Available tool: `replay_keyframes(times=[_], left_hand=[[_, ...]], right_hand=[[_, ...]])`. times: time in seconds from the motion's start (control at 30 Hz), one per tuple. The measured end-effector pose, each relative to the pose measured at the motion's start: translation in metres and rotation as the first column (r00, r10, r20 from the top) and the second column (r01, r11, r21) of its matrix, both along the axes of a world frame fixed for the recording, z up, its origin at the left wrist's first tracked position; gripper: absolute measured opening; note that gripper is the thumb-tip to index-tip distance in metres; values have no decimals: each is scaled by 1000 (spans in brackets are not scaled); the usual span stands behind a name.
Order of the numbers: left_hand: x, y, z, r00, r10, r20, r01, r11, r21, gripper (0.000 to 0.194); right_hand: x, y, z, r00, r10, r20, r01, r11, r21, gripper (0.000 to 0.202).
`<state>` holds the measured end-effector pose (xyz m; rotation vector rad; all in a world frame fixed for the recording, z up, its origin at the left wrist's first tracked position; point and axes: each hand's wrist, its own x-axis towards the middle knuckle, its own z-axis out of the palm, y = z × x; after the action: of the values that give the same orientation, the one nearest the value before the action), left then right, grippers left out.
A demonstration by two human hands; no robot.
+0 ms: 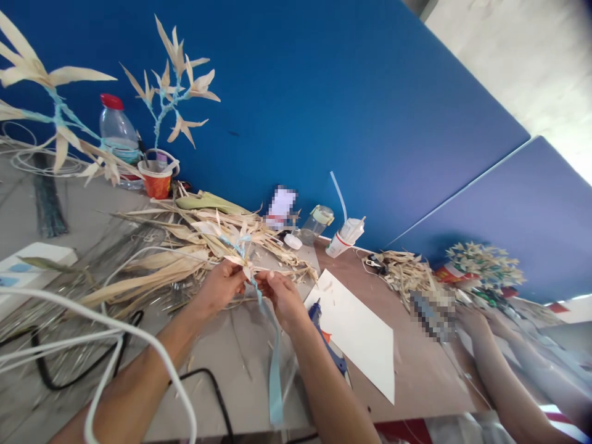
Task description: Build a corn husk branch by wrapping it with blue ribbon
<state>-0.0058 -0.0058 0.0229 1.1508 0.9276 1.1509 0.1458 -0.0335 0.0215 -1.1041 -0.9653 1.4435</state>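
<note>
A small branch of pale corn-husk flowers (244, 250), its stem bound in light blue tape, stands between my hands. My left hand (224, 285) pinches this branch just below its petals. Closed at the stem's lower part, my right hand (283, 297) has its thumb and fingers on the wrapped stem and the tape. From there a strip of light blue tape (275, 382) hangs down toward the table's front edge. Dried corn husks (185, 262) lie spread behind and left of my hands. A blue glue gun (329, 339) lies beside my right forearm, partly hidden by it.
A white board (363, 336) lies right of the glue gun. White cables (134, 302) loop at left front. Finished husk-flower branches (169, 102) rise from a red paper cup (157, 180) near a bottle (118, 132). At right, a co-worker's arms (499, 357) rest on the table.
</note>
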Motion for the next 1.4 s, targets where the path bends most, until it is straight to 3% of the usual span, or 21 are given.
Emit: replay_keyframes(times=[0.17,0.37,0.47,0.6,0.73,0.8,0.87,0.97,1.07,1.2,1.4], left_hand=[[-1,0,-3,998,2,-57,-1,1000,15,26],[0,-2,1,998,-66,-22,66,998,7,29],[1,-4,4,997,-74,-32,73,997,-12,29],[1,-3,-2,998,20,-57,-21,1000,-15,26],[-1,-2,-7,990,60,-131,-55,997,45,24],[-2,-3,-6,981,63,-184,-51,997,66,22],[-2,-3,-5,972,72,-222,-56,995,78,21],[-3,-3,-6,964,78,-255,-58,995,84,23],[-3,-2,-9,958,62,-280,-43,996,73,25],[-1,-2,-11,959,15,-283,-1,999,49,26],[0,-2,-12,968,-12,-252,16,1000,16,28]], right_hand=[[-1,1,-3,974,205,-96,-211,975,-65,44],[7,5,-5,896,382,-225,-424,886,-184,37],[6,2,-3,910,357,-211,-396,899,-185,34],[0,-2,0,943,295,-156,-320,931,-174,34],[-4,-4,4,974,214,80,-209,976,-68,24],[-6,-5,7,942,139,306,-155,988,27,18],[-7,-7,10,860,55,507,-126,986,107,16],[-8,-9,13,750,-37,661,-115,976,185,15],[-8,-9,13,712,-65,699,-118,970,211,14],[-7,-8,10,726,-45,686,-114,976,185,15],[-6,-2,1,874,34,485,-102,988,116,13]])
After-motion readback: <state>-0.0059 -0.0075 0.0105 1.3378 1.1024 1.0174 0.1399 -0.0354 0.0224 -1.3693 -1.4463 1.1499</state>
